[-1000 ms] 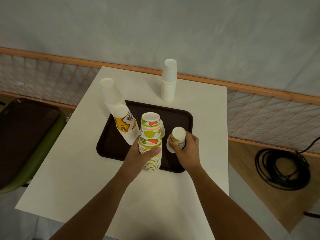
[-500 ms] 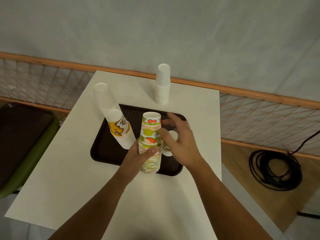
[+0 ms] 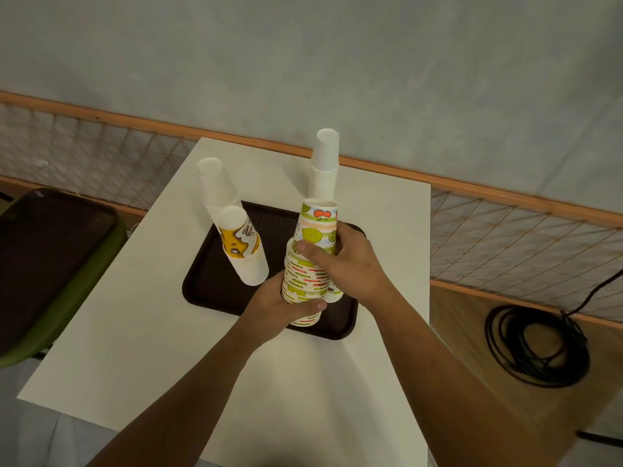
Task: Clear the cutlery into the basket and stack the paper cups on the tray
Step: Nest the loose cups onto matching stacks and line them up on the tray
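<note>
A dark brown tray lies on the white table. On its near edge stands a tall upside-down stack of fruit-printed paper cups. My left hand grips the lower part of that stack. My right hand wraps the stack's upper part from the right. A small cup peeks out behind my right hand, mostly hidden. A leaning stack topped by a yellow-patterned cup stands on the tray's left side. No cutlery or basket is in view.
A plain white cup stack leans at the tray's far left corner. Another white stack stands on the table behind the tray. A green chair sits left of the table. A coiled black cable lies on the floor at right.
My right hand let go of the small cup on the tray, swung left and closed on the upper part of the fruit-printed stack. My left hand kept its grip on the stack.
</note>
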{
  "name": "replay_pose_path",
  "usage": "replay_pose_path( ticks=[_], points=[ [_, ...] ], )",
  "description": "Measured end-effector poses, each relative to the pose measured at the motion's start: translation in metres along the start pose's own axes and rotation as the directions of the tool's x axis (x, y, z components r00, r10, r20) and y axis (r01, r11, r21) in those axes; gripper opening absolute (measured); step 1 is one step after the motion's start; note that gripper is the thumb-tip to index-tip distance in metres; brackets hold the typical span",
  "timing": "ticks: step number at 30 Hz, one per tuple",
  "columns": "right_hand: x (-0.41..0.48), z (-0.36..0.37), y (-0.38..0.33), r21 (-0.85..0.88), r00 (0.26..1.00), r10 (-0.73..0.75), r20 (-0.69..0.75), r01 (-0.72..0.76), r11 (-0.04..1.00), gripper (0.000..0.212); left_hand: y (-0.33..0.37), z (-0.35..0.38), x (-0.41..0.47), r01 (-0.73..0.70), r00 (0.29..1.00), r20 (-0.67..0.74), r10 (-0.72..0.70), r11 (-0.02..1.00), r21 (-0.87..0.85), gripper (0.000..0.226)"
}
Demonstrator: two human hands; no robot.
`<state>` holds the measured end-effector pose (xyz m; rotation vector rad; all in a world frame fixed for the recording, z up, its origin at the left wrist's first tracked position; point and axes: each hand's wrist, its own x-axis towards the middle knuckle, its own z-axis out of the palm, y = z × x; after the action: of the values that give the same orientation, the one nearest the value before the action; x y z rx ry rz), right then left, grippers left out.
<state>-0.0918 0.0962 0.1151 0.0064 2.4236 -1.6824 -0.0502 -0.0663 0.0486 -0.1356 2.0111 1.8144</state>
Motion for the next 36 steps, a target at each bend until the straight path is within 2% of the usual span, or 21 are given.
replay_pose_path(
  ticks=[3, 6, 11, 17, 20, 21, 23, 25, 28, 32, 36],
  points=[
    [-0.001, -0.001, -0.005, 0.058, 0.999, 0.002, -0.051, 0.001, 0.998, 0.034, 0.000, 0.000, -0.001, -0.014, 1.000, -0.008, 0.014, 1.000, 0.020, 0.069],
    [-0.001, -0.005, -0.008, 0.128, 0.992, 0.013, -0.127, 0.004, 0.992, 0.035, -0.002, 0.000, -0.003, -0.034, 0.999, -0.001, 0.034, 0.998, 0.048, 0.065],
    [0.000, -0.016, -0.017, 0.320, 0.974, 0.046, -0.223, 0.029, 0.947, 0.029, -0.008, 0.000, -0.003, -0.020, 1.000, -0.004, 0.020, 0.998, 0.052, 0.067],
    [-0.001, -0.032, -0.018, 0.672, 0.910, 0.223, -0.350, 0.078, 0.736, 0.017, -0.015, -0.002, -0.002, -0.002, 1.000, -0.018, 0.003, 0.997, 0.072, 0.067],
    [-0.001, -0.041, -0.007, 0.716, 0.854, 0.302, -0.423, 0.110, 0.689, 0.020, -0.021, -0.004, -0.001, 0.015, 0.998, -0.062, -0.010, 0.997, 0.078, 0.068],
    [-0.001, -0.043, -0.001, 0.699, 0.837, 0.312, -0.449, 0.112, 0.706, 0.021, -0.022, -0.005, -0.001, 0.019, 0.997, -0.078, -0.014, 0.998, 0.068, 0.066],
    [-0.003, -0.041, 0.013, 0.585, 0.820, 0.262, -0.508, 0.106, 0.804, 0.027, -0.024, -0.008, -0.001, 0.034, 0.994, -0.101, -0.031, 0.999, 0.031, 0.062],
    [-0.006, -0.033, 0.028, 0.428, 0.834, 0.160, -0.528, 0.098, 0.899, 0.038, -0.023, -0.010, -0.002, 0.035, 0.994, -0.107, -0.035, 0.999, 0.000, 0.062],
    [-0.004, -0.012, 0.052, 0.219, 0.870, 0.041, -0.491, 0.078, 0.973, 0.050, -0.021, -0.012, -0.002, 0.028, 0.994, -0.102, -0.032, 0.999, -0.039, 0.060],
    [0.002, 0.011, 0.081, -0.028, 0.898, 0.011, -0.439, -0.025, 0.999, 0.054, -0.018, -0.016, -0.001, 0.017, 0.996, -0.087, -0.022, 0.998, -0.059, 0.065],
    [0.001, 0.026, 0.109, -0.108, 0.928, 0.038, -0.370, -0.084, 0.991, 0.061, -0.014, -0.021, 0.000, 0.010, 0.996, -0.084, -0.016, 0.997, -0.070, 0.071]
  ],
)
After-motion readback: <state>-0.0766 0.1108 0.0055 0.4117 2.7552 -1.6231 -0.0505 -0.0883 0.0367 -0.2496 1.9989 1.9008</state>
